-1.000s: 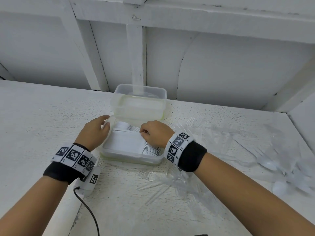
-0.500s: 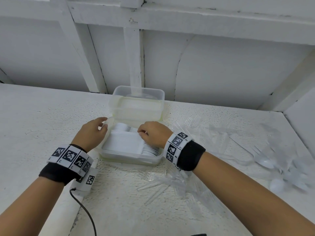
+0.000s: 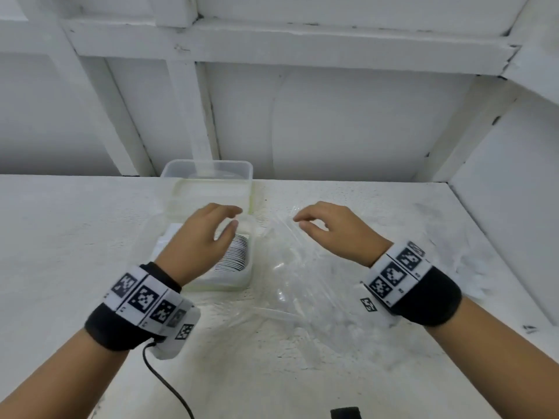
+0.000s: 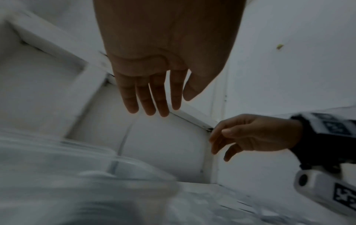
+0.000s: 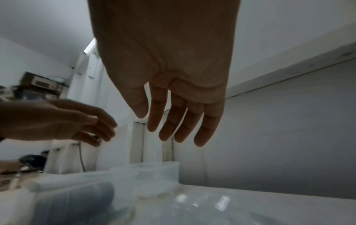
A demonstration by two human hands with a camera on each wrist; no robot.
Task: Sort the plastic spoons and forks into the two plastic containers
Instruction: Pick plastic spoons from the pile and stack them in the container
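A near plastic container [image 3: 242, 278] holds a row of stacked white spoons [image 3: 234, 257]. Behind it, touching, stands a second clear container [image 3: 208, 176]. My left hand [image 3: 235, 218] hovers above the near container with relaxed fingers and nothing in it. My right hand [image 3: 300, 222] hovers, also empty, over a blurred heap of clear plastic forks [image 3: 290, 285] on the table to the container's right. The left wrist view shows straight left fingers [image 4: 154, 103]. In the right wrist view the right fingers [image 5: 173, 129] hang loosely above the containers [image 5: 154, 172].
A white table [image 3: 75, 252] ends at a white panelled back wall [image 3: 332, 122] and a side wall [image 3: 508, 225] on the right. A black cable [image 3: 163, 379] trails from my left wrist. More pale cutlery lies blurred at the right [image 3: 472, 267].
Both hands have lifted off the near container. The right hand moved right over the forks, and the left hand moved over the container. The head view has shifted.
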